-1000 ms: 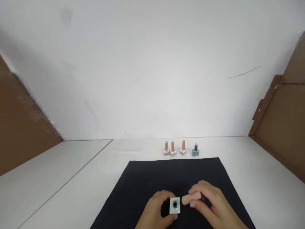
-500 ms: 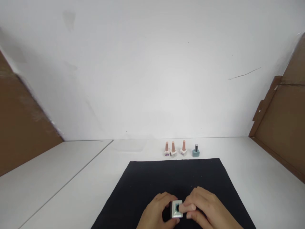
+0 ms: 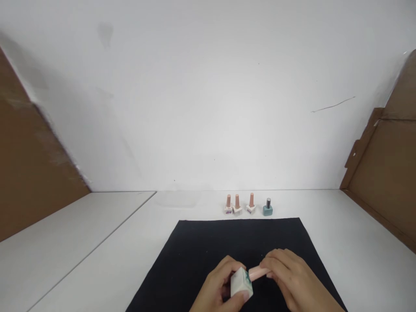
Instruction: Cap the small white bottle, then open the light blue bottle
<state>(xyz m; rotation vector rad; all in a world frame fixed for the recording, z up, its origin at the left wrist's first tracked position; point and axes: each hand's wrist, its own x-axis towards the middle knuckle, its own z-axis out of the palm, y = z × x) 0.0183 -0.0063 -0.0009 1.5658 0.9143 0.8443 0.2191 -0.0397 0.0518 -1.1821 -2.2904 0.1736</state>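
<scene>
My left hand (image 3: 218,287) grips a small square white nail polish bottle (image 3: 241,284) over the black mat (image 3: 195,255), near the front edge of the view. My right hand (image 3: 295,284) pinches the bottle's long pink cap (image 3: 258,273), which meets the bottle's neck. The bottle lies tilted, its neck pointing right toward the cap. Both hands are close together, low in the view.
Three pink-capped polish bottles (image 3: 238,204) and one teal bottle with a dark cap (image 3: 268,207) stand in a row on the white table (image 3: 97,242) just behind the mat. Brown boards (image 3: 386,173) stand at the right and left sides against a white wall.
The pink cap was apart from the open bottle a second ago; my right hand has brought it onto the bottle's neck, and the bottle has turned so its mouth no longer faces me.
</scene>
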